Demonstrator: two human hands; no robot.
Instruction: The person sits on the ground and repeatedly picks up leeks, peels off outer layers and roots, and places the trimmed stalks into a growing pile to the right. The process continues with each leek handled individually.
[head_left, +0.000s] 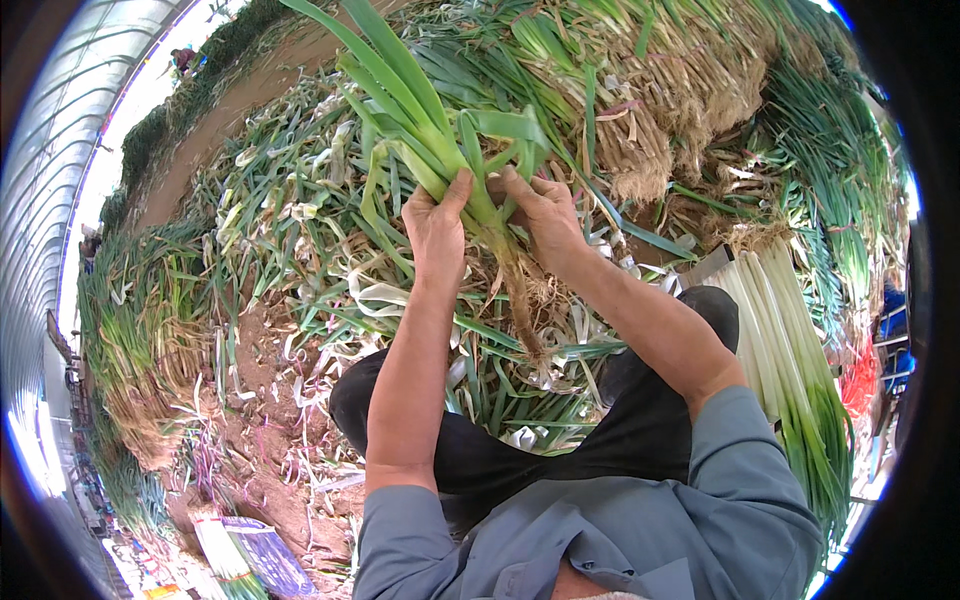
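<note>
A large green onion (491, 225) is held before my chest, its green leaves up and its brown, soil-stained root end hanging down. My left hand (436, 232) wraps the stalk just under the leaves, with the thumb pressed along it. On the other side, my right hand (553, 217) pinches a bent outer leaf (510, 127) close to the stalk. Its fingertips are partly hidden behind leaf and stalk. Beneath both hands lies a heap of stripped leaves and pale peelings (300, 202).
Peeled white-stemmed onions (780, 337) lie stacked beside my right knee. Unpeeled onions with dry roots (645, 135) are piled ahead to the right. More bundles (150, 352) lie left. A tied bunch (225, 555) rests by a blue printed sheet (274, 555). Red strapping (861, 382) hangs far right.
</note>
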